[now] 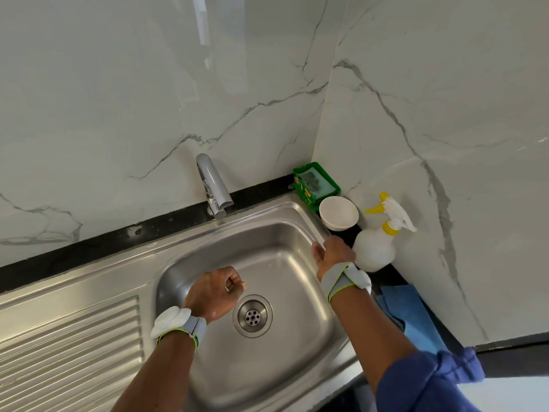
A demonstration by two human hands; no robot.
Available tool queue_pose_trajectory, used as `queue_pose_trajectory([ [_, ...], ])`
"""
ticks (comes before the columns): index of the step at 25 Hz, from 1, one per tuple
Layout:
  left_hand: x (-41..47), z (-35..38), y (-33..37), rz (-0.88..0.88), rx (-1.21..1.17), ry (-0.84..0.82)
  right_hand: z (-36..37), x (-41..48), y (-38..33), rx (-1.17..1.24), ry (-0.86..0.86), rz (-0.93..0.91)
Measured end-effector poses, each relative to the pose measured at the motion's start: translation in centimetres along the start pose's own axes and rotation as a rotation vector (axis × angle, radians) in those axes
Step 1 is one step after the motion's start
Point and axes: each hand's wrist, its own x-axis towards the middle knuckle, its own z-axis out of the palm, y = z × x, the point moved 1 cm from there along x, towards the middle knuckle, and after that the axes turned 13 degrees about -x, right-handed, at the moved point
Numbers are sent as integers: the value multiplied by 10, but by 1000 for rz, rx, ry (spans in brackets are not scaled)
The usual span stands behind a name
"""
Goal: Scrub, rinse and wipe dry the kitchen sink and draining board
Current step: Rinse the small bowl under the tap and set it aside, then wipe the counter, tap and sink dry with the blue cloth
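Over the sink (297, 346), left hand (217, 289) curls into a seemingly empty fist. Right hand (332, 254) meets the rim at 3 o'clock, fingers blurred, grip unclear. Spray bottle (374, 248) stands upright just beyond, nearest it.

**Domestic kitchen, sink corner.** A stainless steel sink (184, 263) with ribbed draining board (74, 337) and chrome tap (214, 185) sits in a dark surface (89, 252) against marble-patterned wall tiles (118, 84). A soap tub (316, 184), bowl (338, 212), spray bottle (374, 248) and blue cloth (410, 316) lie alongside.
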Motion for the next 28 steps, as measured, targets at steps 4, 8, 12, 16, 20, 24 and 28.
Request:
queue_pose_trajectory([
  [4,-16,0,11,11,-1,3,-47,-32,28,-273,140,-19],
  [8,-33,4,27,44,13,1,-121,-42,33,-914,333,-312],
  [12,-46,14,39,61,-4,-21,-178,-20,50,-1263,368,-203],
  [16,-54,23,49,80,-21,-34,-199,-9,48,-1255,246,-328],
  [20,-54,23,49,97,-58,-29,-186,-33,28,-1075,252,-309],
  [24,-48,17,45,65,-102,-28,-135,-66,10,-907,171,-516],
  [28,-31,-4,43,5,-248,41,-63,-88,-19,-860,-9,-764],
])
